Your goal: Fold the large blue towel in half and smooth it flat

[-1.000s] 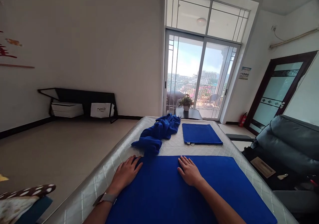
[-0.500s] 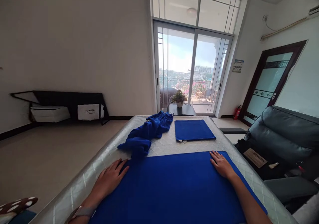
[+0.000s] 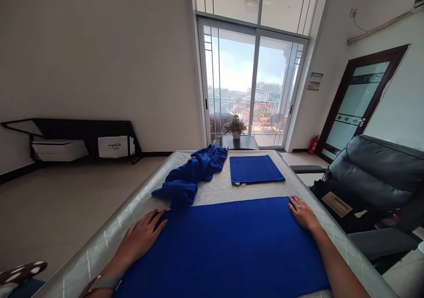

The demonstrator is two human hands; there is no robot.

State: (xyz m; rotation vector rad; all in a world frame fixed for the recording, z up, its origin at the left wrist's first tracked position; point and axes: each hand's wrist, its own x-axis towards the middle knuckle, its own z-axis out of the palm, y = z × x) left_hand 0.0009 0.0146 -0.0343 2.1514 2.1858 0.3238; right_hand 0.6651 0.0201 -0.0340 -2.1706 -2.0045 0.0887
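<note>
A blue cloth lies spread flat on a pale quilted mattress. My left hand rests on its far left corner, fingers stretched out and slightly apart. On the far right corner lies my right hand, palm down with fingers extended. Neither hand grips the fabric. Beyond the spread cloth, a crumpled blue cloth sits at the left, its near end touching or nearly touching the flat cloth's far edge. To its right is a neatly folded blue cloth with small white tags on its near edge.
A potted plant stands on a dark chair past the mattress's far end. At the right is a dark recliner with items on its seat. A low black rack holding white boxes is against the left wall.
My right hand has moved right, onto the flat cloth's far corner. The cloth's right edge now sits further left, by my right forearm. My left hand stays at its corner; the view has shifted slightly.
</note>
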